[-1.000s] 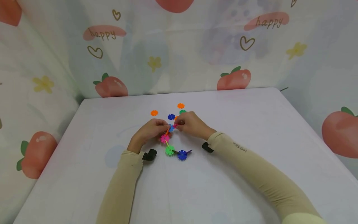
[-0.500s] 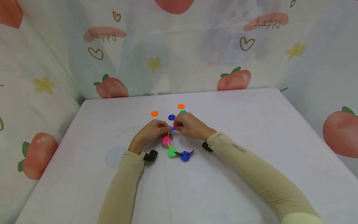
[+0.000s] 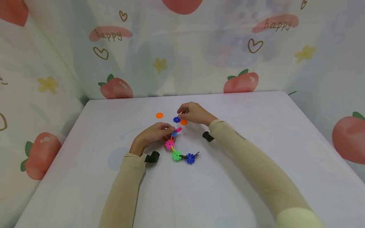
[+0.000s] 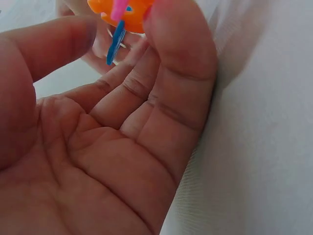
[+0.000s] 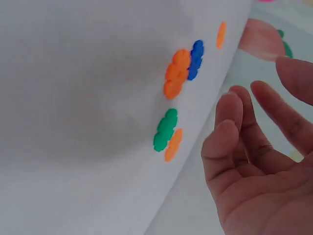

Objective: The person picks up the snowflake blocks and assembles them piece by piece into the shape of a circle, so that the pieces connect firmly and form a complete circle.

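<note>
**Chain held, right hand over loose discs**

My left hand (image 3: 154, 133) pinches the top of the chain (image 3: 174, 146) between thumb and fingertips; the wrist view shows an orange and a pink disc in that pinch. My right hand (image 3: 191, 113) hovers with fingers loosely spread and holding nothing, above the loose discs: green (image 5: 165, 129), orange (image 5: 177, 73), blue (image 3: 176, 119).

Step, as I judge it: fetching one more disc. Next move calls for a fine pinch on one disc's rim, then lining its slot up with the chain's end.

The chain's tail lies on the table (image 3: 256, 126) toward me. Table edges are well apart from both hands; open room all round.
</note>
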A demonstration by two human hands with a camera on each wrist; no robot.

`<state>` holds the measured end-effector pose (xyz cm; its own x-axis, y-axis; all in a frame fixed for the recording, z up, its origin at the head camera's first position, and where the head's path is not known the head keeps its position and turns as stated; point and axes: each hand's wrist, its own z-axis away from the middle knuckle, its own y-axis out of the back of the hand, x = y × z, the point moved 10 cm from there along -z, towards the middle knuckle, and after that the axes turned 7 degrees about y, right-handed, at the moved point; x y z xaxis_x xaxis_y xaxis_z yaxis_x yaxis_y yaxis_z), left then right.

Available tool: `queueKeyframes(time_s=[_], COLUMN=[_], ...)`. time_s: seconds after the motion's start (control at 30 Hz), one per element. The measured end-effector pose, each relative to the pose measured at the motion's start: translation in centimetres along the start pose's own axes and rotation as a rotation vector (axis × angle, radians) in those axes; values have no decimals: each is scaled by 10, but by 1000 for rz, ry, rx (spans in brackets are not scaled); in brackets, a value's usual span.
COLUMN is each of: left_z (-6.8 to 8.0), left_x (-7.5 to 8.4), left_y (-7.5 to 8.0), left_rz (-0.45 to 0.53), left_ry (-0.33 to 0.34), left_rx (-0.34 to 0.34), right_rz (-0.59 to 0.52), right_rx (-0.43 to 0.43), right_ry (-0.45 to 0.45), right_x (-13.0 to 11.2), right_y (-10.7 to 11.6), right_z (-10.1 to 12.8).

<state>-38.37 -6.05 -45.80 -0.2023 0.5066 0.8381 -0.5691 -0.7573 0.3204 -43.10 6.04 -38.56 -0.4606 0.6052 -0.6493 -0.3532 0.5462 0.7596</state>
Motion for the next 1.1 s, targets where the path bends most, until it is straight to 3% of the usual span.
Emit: queueKeyframes(time_s=[0.27, 0.53, 0.7, 0.9, 1.1], left_z=[-2, -3, -1, 0, 2], left_x=[6, 7, 8, 7, 6], left_y=[-5, -9, -8, -7, -5], left_rz=[-35, -35, -33, -17, -29], left_ry=[-26, -46, -53, -64, -69], left_rx=[-26, -53, -48, -50, -37], right_rz=[134, 222, 175, 37, -70], right_rx=[-77, -88, -71, 3, -2], right_ry=[-68, -110, -119, -126, -126], right_x=[15, 28, 31, 35, 35], right_y=[-13, -22, -22, -14, -12], right_z=[-24, -31, -31, -24, -9])
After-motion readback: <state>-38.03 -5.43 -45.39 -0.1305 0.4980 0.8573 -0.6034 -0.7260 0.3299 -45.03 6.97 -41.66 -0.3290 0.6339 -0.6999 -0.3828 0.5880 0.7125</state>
